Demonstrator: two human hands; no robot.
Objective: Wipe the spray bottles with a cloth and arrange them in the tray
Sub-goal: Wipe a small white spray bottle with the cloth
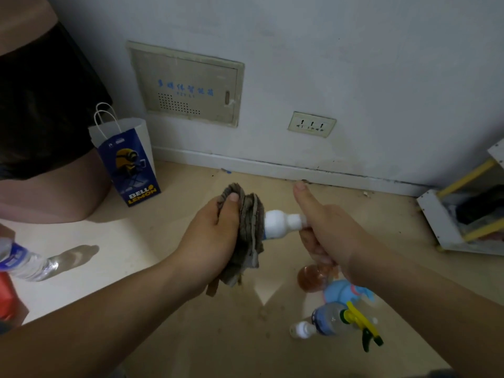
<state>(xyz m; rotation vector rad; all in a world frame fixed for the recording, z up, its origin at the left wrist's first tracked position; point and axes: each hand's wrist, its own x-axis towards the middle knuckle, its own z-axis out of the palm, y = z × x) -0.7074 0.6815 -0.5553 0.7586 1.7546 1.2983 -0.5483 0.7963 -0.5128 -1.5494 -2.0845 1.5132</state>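
Note:
My left hand [215,236] grips a bunched grey-brown cloth [249,236] and holds it around the base of a white spray bottle [281,225]. The bottle lies sideways in the air above the floor. My right hand [327,230] grips its neck end, thumb pointing up toward the wall. Below my right arm, on the floor, stand an amber bottle [311,276], a light blue bottle [343,291], a clear bottle with a yellow-green trigger head [335,319] and a small white bottle [301,329]. No tray is in view that I can tell.
A blue paper bag [128,162] stands by the wall at left, beside a large pink bin with a black liner [49,192]. A clear water bottle [24,264] pokes in at the left edge. A white and yellow rack [461,214] sits at right.

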